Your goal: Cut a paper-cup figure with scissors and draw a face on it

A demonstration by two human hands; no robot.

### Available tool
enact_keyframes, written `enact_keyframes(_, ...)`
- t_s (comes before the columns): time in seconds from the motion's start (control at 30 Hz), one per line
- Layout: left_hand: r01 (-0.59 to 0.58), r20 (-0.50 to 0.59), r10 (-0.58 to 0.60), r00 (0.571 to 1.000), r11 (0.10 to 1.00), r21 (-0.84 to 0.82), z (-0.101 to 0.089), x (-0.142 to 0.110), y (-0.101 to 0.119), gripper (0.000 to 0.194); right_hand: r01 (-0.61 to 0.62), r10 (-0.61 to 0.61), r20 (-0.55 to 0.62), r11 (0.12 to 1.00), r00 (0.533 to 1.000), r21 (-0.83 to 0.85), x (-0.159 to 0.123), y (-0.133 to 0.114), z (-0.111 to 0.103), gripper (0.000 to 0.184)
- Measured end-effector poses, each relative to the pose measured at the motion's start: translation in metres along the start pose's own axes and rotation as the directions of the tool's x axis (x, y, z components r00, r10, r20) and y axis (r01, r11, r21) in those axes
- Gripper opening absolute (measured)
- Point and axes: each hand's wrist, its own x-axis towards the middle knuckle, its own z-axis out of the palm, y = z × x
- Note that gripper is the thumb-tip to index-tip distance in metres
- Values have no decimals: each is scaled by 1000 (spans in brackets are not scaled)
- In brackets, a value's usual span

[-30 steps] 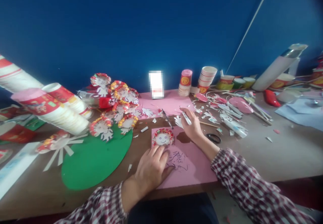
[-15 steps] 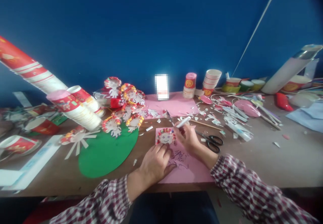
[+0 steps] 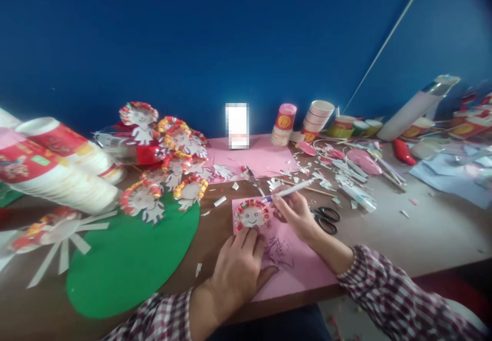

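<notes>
My right hand (image 3: 294, 213) is closed around a white marker pen (image 3: 294, 189) with a purple end, held just above and right of a smiling paper face (image 3: 251, 217). A ring of red and coloured curled strips frames that face. Its lower part is hidden under my left hand (image 3: 240, 259), which lies flat with the fingers stretched out. Both the face and this hand rest on a pink sheet (image 3: 315, 277) marked with dark pen scribbles. Black-handled scissors (image 3: 326, 219) lie beside my right wrist, their blades partly hidden.
Several finished paper figures (image 3: 188, 189) crowd the back left, partly over a green oval sheet (image 3: 130, 259). Stacked paper cups (image 3: 65, 172) lean at the left; more cups (image 3: 319, 118) stand at the back. Paper scraps (image 3: 348, 189) and sticks litter the right.
The pen has changed its angle in my right hand and now lies more level, its purple end showing. My left hand still presses at the face's lower edge. The view has shifted slightly.
</notes>
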Motion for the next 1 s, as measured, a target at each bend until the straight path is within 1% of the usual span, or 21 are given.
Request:
enact_keyframes(0.07,18,25,-17,1000,999,-40,-2,0,-2,50,-7,7,10,999,1000,-32,-6,-1,1,15)
enact_keyframes(0.2,28,42,-24,999,995,-94,-3,0,-5,45,43,-44,1,967,999,-252,-15,-2,4,8)
enact_keyframes(0.33,9,13,-8,1000,993,-120,2,-1,-8,48,73,-69,26,930,997,-359,-18,-1,6,12)
enact_keyframes(0.5,-12,-17,10,1000,990,-139,4,-2,-9,51,84,-77,32,914,996,-398,-19,-2,7,5)
enact_keyframes(0.63,-6,-7,5,1000,991,-136,3,-2,-8,51,122,-106,59,891,993,-437,-18,-7,8,7)
enact_keyframes(0.77,-5,-9,4,1000,992,-124,3,-2,-7,52,130,-110,72,884,991,-448,-17,-10,8,7)
enact_keyframes(1.0,-1,-14,-1,1000,994,-113,3,-1,-7,53,140,-115,82,867,990,-478,-17,-7,8,7)
